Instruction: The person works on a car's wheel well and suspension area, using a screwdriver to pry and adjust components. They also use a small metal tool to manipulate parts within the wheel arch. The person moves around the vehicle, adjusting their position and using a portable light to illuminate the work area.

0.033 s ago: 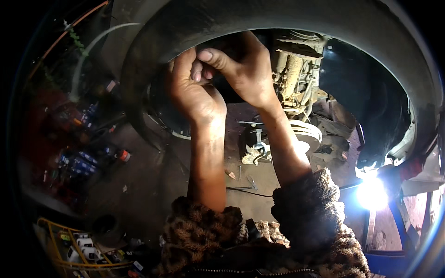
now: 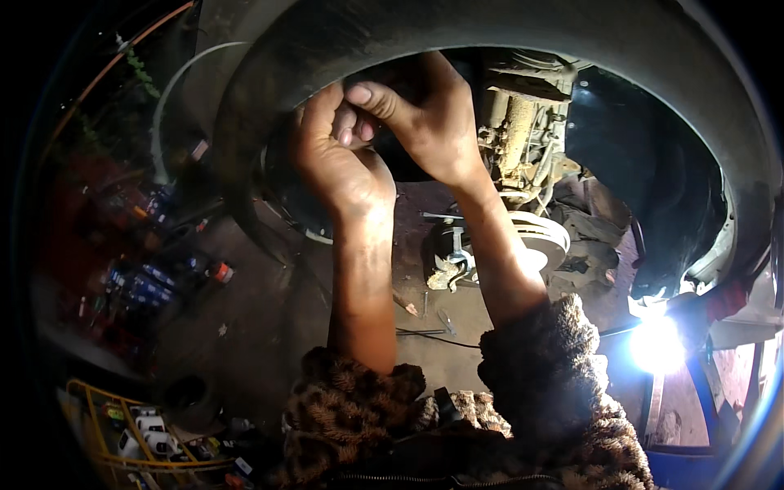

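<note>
Both my hands reach up under the lip of a dark wheel-arch fender (image 2: 563, 26). My left hand (image 2: 347, 163) is closed, palm toward me, with its fingers curled inward beside the fender edge. Right next to it, my right hand (image 2: 441, 131) bends inward, its thumb lying across toward the left fingers. The other right fingers go up behind the lip, largely hidden. Whatever the hands grip there is out of sight. Right of my right wrist stand a yellowish strut (image 2: 514, 135) and, lower, a shiny brake disc (image 2: 543, 241).
A bright work lamp (image 2: 656, 345) glares at the lower right. Small tools (image 2: 445, 320) and a thin black cable (image 2: 441, 338) lie on the floor. Blue-and-dark clutter (image 2: 143, 286) is at left, and a yellow wire basket (image 2: 102, 416) with bottles at lower left.
The view has shifted very slightly, moving the floor things a little to the right and down in the picture. Both hands keep their place at the fender lip.
</note>
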{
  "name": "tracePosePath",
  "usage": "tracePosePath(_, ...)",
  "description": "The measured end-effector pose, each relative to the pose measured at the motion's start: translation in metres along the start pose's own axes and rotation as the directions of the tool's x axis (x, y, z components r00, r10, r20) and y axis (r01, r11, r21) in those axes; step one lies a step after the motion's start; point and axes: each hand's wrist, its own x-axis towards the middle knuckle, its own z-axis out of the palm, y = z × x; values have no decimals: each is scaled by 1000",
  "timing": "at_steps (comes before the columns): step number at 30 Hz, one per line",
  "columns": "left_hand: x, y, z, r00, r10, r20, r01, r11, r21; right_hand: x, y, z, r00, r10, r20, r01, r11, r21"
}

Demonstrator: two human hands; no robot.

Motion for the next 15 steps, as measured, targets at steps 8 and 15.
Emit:
tracePosePath(8,-24,-16,11,992,-80,102,81,997,-4,2,-14,-37,993,-120,-19,118,989,-86)
tracePosePath(15,-25,-12,19,993,-112,-48,113,993,16,-10,-29,-7,985,-55,-163,5,956,-293)
